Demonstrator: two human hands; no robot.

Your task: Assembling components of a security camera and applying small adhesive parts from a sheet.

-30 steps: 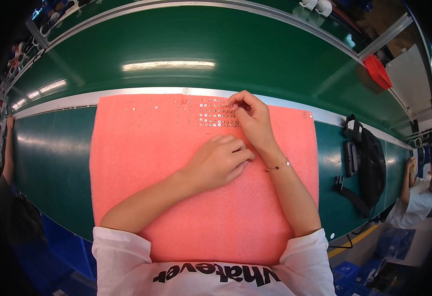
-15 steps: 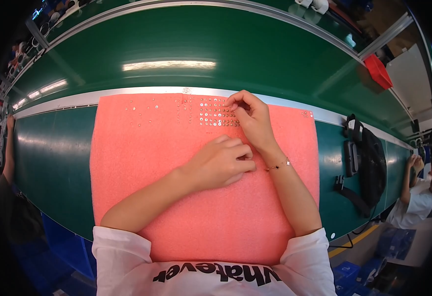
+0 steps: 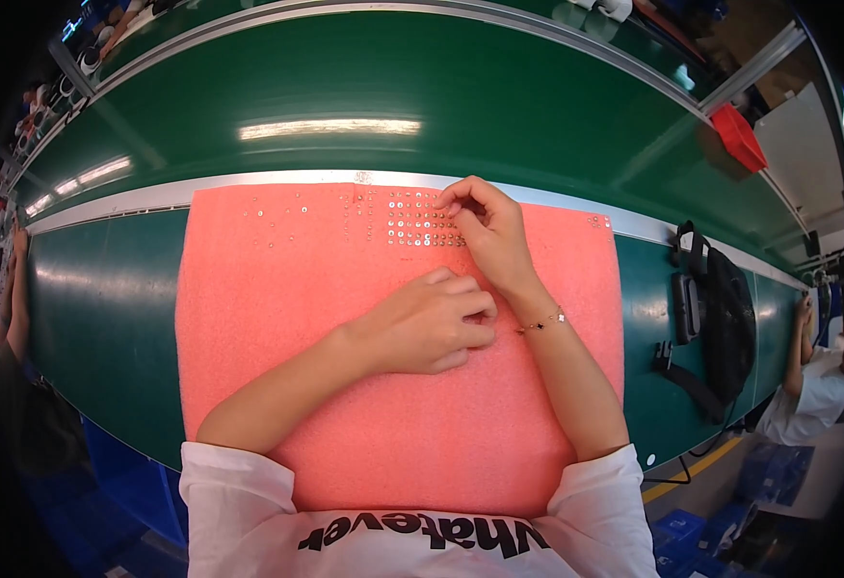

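A pink foam sheet (image 3: 277, 328) lies before me. Near its far edge small round shiny metal pieces (image 3: 409, 224) stand in a tight grid of rows. My right hand (image 3: 495, 236) is over the right side of this grid, thumb and forefinger pinched at the pieces; whatever is between the fingertips is too small to make out. Nearer to me, my left hand (image 3: 432, 323) rests on the foam with its fingers curled in, hiding what they may hold. Looser metal pieces (image 3: 260, 213) are scattered at the sheet's far left, and a few more pieces (image 3: 598, 223) sit at its far right corner.
A metal rail (image 3: 287, 178) runs behind the foam, with a green conveyor surface (image 3: 345, 87) beyond. On the green table to the right lie a black bag (image 3: 727, 328) and a dark case (image 3: 686, 306). A red bin (image 3: 738, 140) is farther off. People work at both sides.
My left hand has shifted very slightly, its fingers still curled. My right hand stays pinched at the grid with almost no movement. The person at the right has moved their hands.
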